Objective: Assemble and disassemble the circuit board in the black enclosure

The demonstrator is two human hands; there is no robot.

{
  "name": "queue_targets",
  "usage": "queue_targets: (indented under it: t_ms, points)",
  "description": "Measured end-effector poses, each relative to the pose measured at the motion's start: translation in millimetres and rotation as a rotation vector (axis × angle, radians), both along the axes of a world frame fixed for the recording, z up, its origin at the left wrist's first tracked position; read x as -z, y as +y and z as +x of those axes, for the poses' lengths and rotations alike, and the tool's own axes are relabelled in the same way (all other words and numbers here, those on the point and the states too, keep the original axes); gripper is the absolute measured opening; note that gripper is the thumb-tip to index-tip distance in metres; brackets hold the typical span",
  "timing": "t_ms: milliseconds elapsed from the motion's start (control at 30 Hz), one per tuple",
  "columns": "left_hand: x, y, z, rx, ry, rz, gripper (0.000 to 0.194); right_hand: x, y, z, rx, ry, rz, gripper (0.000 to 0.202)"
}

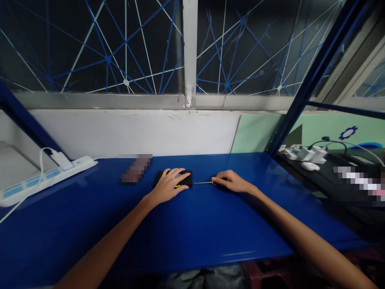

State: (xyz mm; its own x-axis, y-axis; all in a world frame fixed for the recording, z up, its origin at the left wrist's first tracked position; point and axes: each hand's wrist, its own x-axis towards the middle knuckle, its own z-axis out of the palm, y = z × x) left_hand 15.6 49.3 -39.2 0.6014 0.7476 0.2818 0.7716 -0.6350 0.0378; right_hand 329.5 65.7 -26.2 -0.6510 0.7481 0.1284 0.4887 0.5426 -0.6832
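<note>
A flat black box (189, 179) with a yellow-and-black striped mark lies on the blue table (210, 224). My left hand (170, 184) rests on top of it with the fingers spread. To the right, my right hand (231, 181) is closed around the handle of a screwdriver. The thin metal shaft of the screwdriver (203, 183) points left, and its tip is at the right side of the black box. Most of the handle is hidden in my fingers.
A white power strip (48, 178) with a plug and cable lies along the left side. Nearer the box is a pixelated flat object (136, 169). Blue frame posts rise at both sides. On a black surface at the right are a white mouse (309, 166) and white adapters.
</note>
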Motion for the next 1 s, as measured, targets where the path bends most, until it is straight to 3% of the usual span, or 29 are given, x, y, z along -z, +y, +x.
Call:
queue_targets:
  t_ms: [367,533,700,1000]
  points:
    - [-0.3,0,1,-0.002,-0.001,-0.001,0.048,1.9,0,-1,0.032,0.096,-0.063,0.034]
    - [0.3,1,2,-0.011,-0.011,-0.006,0.048,-3.2,-1,0,-0.019,0.016,0.040,0.042]
    - [-0.6,1,4,-0.021,-0.014,-0.010,0.047,3.0,-2,-4,0.043,0.026,0.063,0.036]
    - [-5.8,0,6,-0.021,-0.040,-0.037,0.044,6.3,-3,-3,0.049,0.138,-0.157,0.038]
